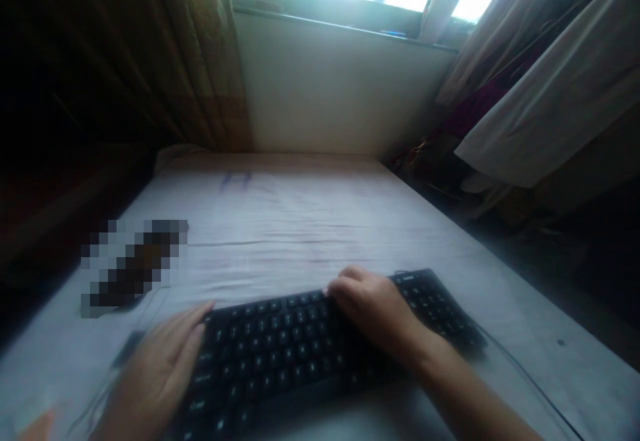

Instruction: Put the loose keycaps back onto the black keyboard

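Observation:
A black keyboard (280, 348) with white-marked keys lies at a slant on the pale bed sheet. Its left end is held by my left hand (160, 361), whose thumb and fingers close along that side. Over the keyboard's right half reaches my right hand (373, 304). The fingers of that hand are curled together at the far edge, and whatever is under the fingertips is hidden. A thin dark cable (530, 378) trails across the sheet on the right.
The white sheet (310, 221) covers a bed that runs to the wall (340, 88) below a bright window. A pixelated dark object (135, 268) lies at left. Curtains (200, 48) hang left, and cloths (555, 108) hang right. A small orange thing (40, 426) shows at lower left.

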`<state>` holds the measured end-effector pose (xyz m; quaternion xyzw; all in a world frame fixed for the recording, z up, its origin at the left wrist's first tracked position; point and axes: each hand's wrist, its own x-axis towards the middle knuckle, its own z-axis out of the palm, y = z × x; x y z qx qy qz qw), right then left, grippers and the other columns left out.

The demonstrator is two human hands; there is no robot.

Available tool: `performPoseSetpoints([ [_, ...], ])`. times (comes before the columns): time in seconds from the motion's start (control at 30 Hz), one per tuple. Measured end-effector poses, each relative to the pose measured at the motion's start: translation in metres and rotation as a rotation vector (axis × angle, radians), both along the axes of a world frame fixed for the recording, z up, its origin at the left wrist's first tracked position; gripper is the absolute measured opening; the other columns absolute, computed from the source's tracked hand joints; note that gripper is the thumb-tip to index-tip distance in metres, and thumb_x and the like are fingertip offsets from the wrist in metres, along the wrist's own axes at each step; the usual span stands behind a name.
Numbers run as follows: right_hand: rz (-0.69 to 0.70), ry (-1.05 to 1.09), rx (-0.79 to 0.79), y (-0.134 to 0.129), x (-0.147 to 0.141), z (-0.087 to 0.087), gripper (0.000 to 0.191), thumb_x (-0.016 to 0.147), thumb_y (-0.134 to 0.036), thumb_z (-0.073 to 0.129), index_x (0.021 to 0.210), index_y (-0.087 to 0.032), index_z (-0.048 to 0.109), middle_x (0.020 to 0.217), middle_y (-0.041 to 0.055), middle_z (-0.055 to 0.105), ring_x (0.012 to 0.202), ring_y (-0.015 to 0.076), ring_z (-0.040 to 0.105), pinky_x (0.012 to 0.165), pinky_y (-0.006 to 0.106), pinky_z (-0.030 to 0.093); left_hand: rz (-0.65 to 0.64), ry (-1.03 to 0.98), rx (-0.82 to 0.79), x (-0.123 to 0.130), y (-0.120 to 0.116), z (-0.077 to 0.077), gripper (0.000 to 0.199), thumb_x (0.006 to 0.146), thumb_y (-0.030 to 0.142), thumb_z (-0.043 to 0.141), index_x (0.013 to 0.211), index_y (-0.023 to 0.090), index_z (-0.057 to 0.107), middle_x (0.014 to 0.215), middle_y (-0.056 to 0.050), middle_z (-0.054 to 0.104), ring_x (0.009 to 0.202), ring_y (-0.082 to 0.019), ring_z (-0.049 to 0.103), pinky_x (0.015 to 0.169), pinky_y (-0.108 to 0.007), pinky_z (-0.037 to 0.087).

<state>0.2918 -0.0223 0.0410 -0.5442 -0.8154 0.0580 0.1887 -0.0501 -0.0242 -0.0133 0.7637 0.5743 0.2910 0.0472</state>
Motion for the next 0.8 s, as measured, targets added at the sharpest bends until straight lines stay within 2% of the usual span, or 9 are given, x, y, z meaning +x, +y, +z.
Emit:
performPoseSetpoints([
  [0.3, 0.082, 0.004, 0.039, 0.001, -0.034, -0.002, 0.016, 0.093, -0.02, 0.056, 0.088, -0.021, 0.071, 0.081, 0.0023, 0.066, 0.066, 0.012, 0.06, 0.061, 0.022, 0.045, 0.013, -0.018, -0.016, 0.003, -0.001, 0.007, 0.042, 0.092, 0.05, 0.04, 0.111, 0.026, 0.069, 0.108, -0.003, 0.076, 0.097, -0.023, 0.073, 0.09, -0.037, 0.059],
  [0.5, 0.046, 0.0, 0.041, -0.002, -0.021, -0.004, 0.017, 0.094, -0.021, 0.056, 0.088, -0.021, 0.072, 0.08, 0.0022, 0.066, 0.063, 0.0121, 0.06, 0.059, 0.022, 0.044, 0.005, -0.028, -0.015, 0.003, -0.001, 0.006, 0.04, 0.09, 0.048, 0.043, 0.112, 0.027, 0.069, 0.11, -0.002, 0.076, 0.1, -0.024, 0.072, 0.089, -0.038, 0.059],
  [0.8, 0.024, -0.02, -0.067, -0.006, -0.005, 0.006, 0.022, 0.095, -0.022, 0.053, 0.086, -0.021, 0.073, 0.082, 0.0034, 0.068, 0.067, 0.0137, 0.063, 0.063, 0.024, 0.047, 0.019, -0.056, -0.036, 0.005, 0.001, 0.007, 0.041, 0.09, 0.05, 0.041, 0.107, 0.028, 0.071, 0.106, -0.001, 0.076, 0.098, -0.024, 0.072, 0.09, -0.037, 0.059],
])
